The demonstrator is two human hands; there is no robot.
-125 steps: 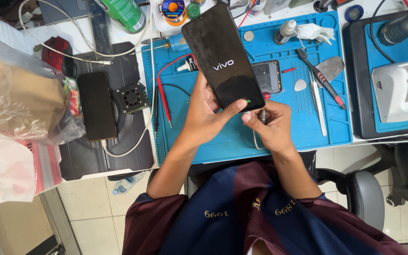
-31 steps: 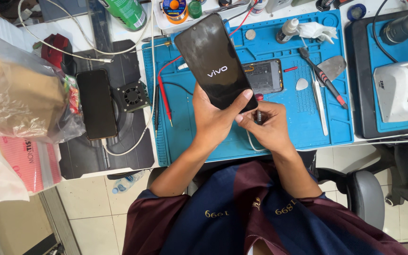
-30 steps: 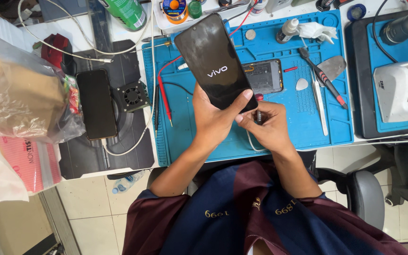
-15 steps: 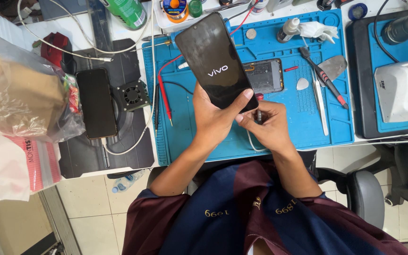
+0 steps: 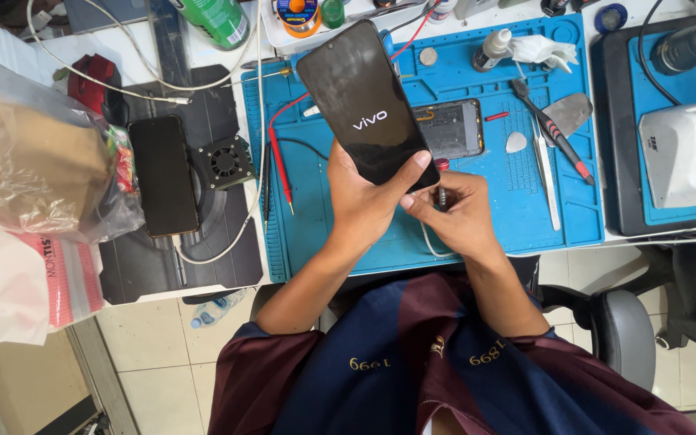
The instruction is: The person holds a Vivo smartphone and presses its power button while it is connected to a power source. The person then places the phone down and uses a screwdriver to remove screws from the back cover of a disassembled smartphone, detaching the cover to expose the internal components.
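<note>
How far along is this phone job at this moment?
Done: the black phone is closed up and its screen shows a logo. In hand: the left hand holds it up; the right hand holds a cable plug at its bottom edge. Left: an opened phone lies on the blue mat.

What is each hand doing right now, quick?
Left hand: closed around the lower end of the black phone, screen up.
Right hand: closed, pinching a small cable plug at the phone's bottom edge.
</note>
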